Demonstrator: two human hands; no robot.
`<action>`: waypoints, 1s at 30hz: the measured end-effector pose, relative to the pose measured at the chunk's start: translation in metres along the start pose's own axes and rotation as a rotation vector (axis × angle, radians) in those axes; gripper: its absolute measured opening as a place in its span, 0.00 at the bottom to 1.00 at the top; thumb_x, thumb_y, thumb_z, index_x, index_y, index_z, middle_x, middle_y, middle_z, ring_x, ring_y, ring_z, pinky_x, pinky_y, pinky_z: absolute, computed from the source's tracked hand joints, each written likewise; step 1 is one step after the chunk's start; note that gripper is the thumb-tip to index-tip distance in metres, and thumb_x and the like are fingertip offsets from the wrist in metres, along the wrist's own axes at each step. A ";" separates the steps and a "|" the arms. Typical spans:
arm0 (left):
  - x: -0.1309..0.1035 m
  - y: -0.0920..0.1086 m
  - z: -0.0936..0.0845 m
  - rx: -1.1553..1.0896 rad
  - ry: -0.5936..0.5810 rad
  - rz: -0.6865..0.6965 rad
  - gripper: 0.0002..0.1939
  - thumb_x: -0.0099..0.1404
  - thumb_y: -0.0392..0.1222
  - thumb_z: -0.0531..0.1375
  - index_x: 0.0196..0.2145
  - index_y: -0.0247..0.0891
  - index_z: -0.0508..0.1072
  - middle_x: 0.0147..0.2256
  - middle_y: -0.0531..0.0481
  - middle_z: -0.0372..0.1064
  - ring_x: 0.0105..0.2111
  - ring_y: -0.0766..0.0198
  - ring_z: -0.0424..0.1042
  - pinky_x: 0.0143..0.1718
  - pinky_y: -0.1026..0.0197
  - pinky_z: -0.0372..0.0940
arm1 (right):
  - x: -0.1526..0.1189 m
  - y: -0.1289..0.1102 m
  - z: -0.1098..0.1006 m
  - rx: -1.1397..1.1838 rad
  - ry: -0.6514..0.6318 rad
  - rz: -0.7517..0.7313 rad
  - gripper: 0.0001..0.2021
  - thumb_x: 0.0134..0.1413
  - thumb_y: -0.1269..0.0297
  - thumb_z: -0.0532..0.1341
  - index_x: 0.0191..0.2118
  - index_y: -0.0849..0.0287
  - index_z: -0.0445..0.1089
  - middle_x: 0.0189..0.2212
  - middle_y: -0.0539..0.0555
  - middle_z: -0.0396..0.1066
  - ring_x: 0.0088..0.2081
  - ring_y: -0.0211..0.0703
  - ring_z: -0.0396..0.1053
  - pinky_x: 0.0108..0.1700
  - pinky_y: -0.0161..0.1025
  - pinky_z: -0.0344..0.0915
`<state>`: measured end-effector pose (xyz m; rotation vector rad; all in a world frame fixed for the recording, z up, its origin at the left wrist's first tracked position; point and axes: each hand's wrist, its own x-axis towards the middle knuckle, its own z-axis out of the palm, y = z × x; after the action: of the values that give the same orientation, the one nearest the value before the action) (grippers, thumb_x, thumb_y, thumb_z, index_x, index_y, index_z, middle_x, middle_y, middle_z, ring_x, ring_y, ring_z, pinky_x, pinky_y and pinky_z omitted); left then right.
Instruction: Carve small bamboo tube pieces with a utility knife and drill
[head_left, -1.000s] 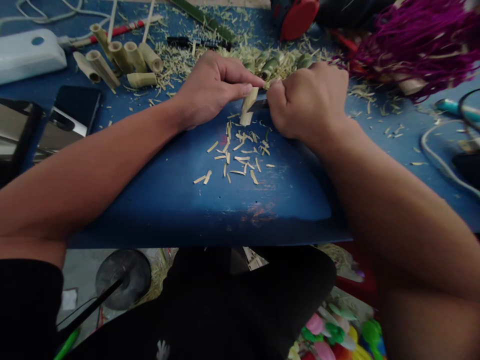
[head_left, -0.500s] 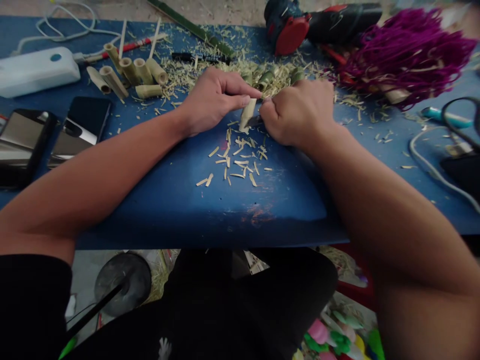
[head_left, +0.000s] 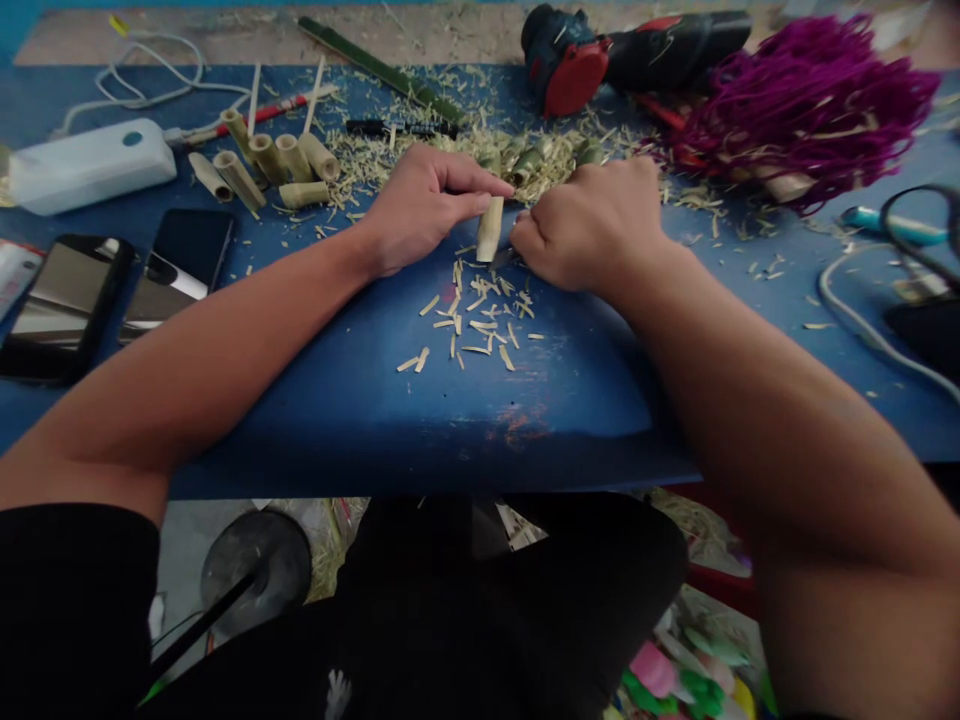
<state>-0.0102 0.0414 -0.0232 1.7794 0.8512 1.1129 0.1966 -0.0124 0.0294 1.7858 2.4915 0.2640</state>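
My left hand [head_left: 429, 205] pinches the upper end of a short pale bamboo piece [head_left: 490, 232] between thumb and fingers, holding it nearly upright over the blue tabletop [head_left: 360, 400]. Closed in a fist around a knife is my right hand [head_left: 592, 225]; only a bit of the knife blade [head_left: 504, 256] shows, close against the lower end of the bamboo, and the handle is hidden in the fist. Thin bamboo shavings [head_left: 484, 325] lie scattered just in front of both hands. Behind them, a few green bamboo pieces [head_left: 527, 163] rest in a heap of shavings.
Several cut bamboo tubes [head_left: 264, 155] stand and lie at the left, near a white power strip [head_left: 94, 165] and two phones [head_left: 184, 250]. At the back are a green bamboo strip [head_left: 375, 65] and a power tool [head_left: 570, 70]. Purple strings [head_left: 810, 120] are piled at the right.
The bamboo piece has gone from slanted to more upright, and the blade has shifted down to its lower end. The whole view has moved slightly.
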 end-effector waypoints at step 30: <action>-0.001 0.007 -0.004 0.035 -0.092 0.077 0.18 0.64 0.27 0.70 0.40 0.54 0.91 0.41 0.54 0.87 0.42 0.60 0.80 0.53 0.50 0.76 | -0.002 -0.006 -0.001 0.052 0.006 0.077 0.33 0.76 0.54 0.44 0.56 0.68 0.84 0.50 0.76 0.81 0.46 0.64 0.76 0.45 0.52 0.59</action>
<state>-0.0136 0.0386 -0.0169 1.8913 0.7575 1.0615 0.1919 -0.0164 0.0296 1.9057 2.4588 0.2108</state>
